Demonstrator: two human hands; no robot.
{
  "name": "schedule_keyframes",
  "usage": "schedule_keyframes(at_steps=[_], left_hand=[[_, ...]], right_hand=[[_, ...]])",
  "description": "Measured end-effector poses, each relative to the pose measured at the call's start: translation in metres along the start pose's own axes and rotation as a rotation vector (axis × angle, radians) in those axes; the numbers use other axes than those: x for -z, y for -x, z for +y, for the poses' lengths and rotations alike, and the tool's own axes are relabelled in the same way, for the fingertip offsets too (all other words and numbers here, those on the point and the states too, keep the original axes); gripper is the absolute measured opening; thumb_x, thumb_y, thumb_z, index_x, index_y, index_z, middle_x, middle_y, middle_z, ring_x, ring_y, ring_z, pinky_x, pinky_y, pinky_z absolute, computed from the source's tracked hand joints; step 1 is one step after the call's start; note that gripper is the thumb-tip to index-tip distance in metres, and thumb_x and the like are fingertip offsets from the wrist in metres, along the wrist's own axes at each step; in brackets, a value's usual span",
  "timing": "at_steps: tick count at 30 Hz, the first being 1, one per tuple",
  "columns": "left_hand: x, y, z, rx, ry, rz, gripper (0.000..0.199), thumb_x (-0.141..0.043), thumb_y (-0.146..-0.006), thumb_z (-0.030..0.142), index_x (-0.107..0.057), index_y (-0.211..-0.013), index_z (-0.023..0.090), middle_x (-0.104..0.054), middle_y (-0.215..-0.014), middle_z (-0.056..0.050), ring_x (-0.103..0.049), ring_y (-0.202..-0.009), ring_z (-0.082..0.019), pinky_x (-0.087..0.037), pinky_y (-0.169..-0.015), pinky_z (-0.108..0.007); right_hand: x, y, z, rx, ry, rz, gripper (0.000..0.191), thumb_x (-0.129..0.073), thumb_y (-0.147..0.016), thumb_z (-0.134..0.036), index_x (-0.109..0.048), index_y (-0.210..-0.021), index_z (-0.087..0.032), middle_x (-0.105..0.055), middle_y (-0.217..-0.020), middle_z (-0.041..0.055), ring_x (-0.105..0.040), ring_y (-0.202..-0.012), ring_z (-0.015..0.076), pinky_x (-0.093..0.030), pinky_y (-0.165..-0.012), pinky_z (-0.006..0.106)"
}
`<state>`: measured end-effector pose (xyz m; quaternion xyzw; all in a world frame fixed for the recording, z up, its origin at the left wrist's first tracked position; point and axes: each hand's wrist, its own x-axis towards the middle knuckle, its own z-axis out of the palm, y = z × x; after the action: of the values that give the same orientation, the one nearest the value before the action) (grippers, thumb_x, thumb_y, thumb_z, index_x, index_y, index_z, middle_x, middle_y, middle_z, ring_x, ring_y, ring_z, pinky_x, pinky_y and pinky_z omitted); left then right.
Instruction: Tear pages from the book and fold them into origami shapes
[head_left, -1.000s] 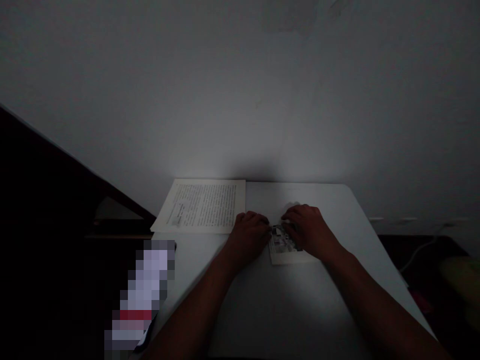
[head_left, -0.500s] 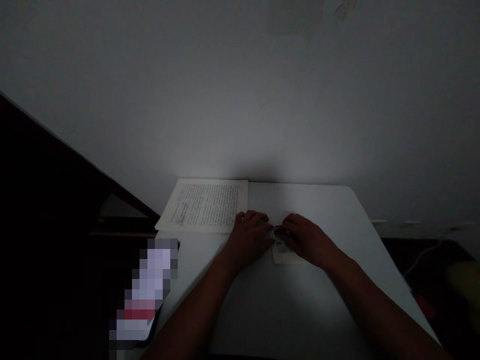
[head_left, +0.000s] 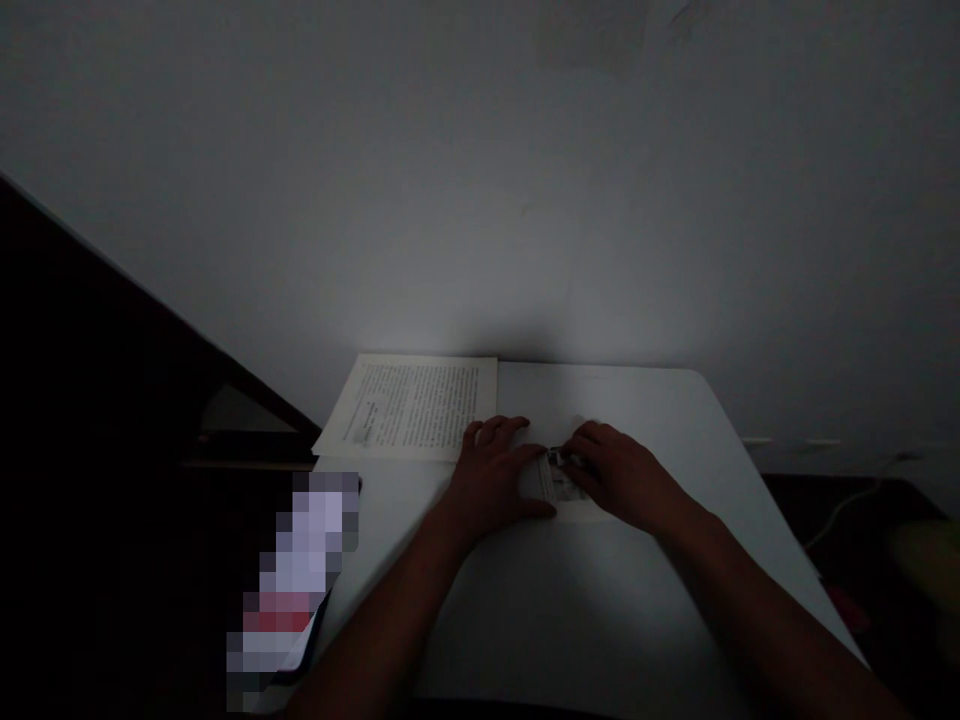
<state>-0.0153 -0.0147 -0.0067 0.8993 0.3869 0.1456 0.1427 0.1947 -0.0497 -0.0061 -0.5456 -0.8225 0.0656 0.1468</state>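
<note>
A small piece of printed paper (head_left: 571,490), apparently folded, lies on the white table between my hands. My left hand (head_left: 491,478) rests at its left edge with fingers spread, the thumb and index fingertips touching the paper's border. Over its right part, my right hand (head_left: 619,470) has its fingers bent together, pinching the paper near its upper edge. The right side of the paper is hidden under that hand. Just beyond my left fingers lies a larger printed sheet (head_left: 420,405), flat at the table's far left corner.
The white table (head_left: 645,395) stands against a grey wall (head_left: 375,200). At its left edge is a phone (head_left: 300,560) with a lit, blurred screen. A pale cable (head_left: 844,515) hangs beyond the right edge, and the floor around is dark.
My left hand's fingers have spread, its thumb moving down along the paper's left edge. My right hand has shifted slightly right, so more of the paper's print shows.
</note>
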Motion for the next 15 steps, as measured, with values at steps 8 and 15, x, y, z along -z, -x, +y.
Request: schedule_keyframes(at_steps=[8,15], left_hand=[[-0.002,-0.009,-0.002,-0.005,0.051,0.014,0.057,-0.082,-0.053,0.044,-0.065,-0.104,0.026,-0.049,-0.131,-0.008,-0.038,-0.124,-0.031,-0.026,-0.104,-0.051],[-0.007,-0.023,-0.005,0.072,0.039,0.116,0.009,-0.067,-0.076,0.024,-0.072,-0.082,0.028,-0.052,-0.128,-0.003,-0.041,-0.122,-0.027,-0.028,-0.101,-0.049]], right_hand=[[-0.003,0.000,-0.006,0.016,-0.036,0.018,0.013,-0.051,-0.087,-0.021,-0.062,-0.091,-0.018,-0.059,-0.088,0.0076,-0.055,-0.080,0.0197,-0.045,-0.072,0.034],[-0.014,0.010,-0.004,-0.008,-0.105,0.092,0.014,-0.050,-0.089,-0.023,-0.061,-0.096,-0.018,-0.058,-0.092,0.0081,-0.053,-0.088,0.0212,-0.043,-0.078,0.037]])
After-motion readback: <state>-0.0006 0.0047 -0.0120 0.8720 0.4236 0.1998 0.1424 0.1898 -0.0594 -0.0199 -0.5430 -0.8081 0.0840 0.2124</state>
